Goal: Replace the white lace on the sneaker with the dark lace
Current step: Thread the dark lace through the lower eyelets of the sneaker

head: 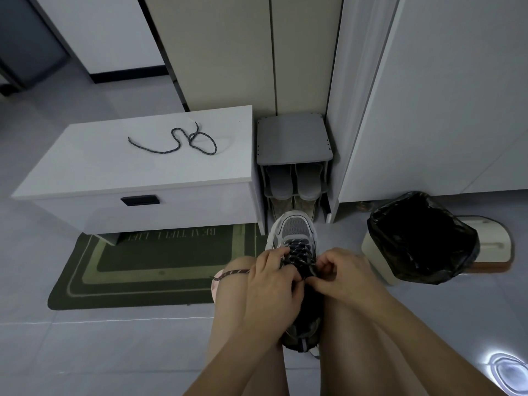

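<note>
Sneaker (295,232) is sitting near, between the knees, dark lace (298,252) crossing it — left hand (271,281) is gripping the lace, right hand (343,275) is pinching it. It's looking soft, limp — I'd be taking the tip.

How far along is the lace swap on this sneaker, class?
Done: the dark lace crisscrosses the lower eyelets of the sneaker. In hand: the left hand and right hand grip it at the upper eyelets, with a loose end trailing left. Left: top eyelets and tying.
</note>
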Tool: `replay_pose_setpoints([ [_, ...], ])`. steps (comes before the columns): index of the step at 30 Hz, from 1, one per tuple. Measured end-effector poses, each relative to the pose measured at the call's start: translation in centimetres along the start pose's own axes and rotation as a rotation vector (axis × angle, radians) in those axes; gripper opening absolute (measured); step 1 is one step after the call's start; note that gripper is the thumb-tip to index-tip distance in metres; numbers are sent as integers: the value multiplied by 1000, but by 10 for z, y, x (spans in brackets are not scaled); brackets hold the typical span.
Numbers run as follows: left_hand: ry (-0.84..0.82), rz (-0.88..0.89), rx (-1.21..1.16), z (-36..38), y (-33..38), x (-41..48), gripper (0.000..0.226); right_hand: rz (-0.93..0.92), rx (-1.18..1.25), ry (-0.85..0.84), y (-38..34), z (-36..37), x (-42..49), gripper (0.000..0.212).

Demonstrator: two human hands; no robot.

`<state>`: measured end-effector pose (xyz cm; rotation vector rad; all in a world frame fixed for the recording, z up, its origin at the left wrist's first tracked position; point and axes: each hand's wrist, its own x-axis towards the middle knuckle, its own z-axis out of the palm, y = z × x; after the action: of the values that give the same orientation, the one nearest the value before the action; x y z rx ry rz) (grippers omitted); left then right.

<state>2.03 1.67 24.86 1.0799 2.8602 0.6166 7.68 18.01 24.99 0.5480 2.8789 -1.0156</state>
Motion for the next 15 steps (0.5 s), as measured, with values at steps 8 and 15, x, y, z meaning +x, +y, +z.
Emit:
replay_pose_setpoints([
  [8,-59,44,-52,-12,-19,-21,12,-14,-10,-10,1,-3,-5,27],
  [15,16,-33,-43,-10,-33,-19,19,-80,-31,-9,0,-2,-3,22],
])
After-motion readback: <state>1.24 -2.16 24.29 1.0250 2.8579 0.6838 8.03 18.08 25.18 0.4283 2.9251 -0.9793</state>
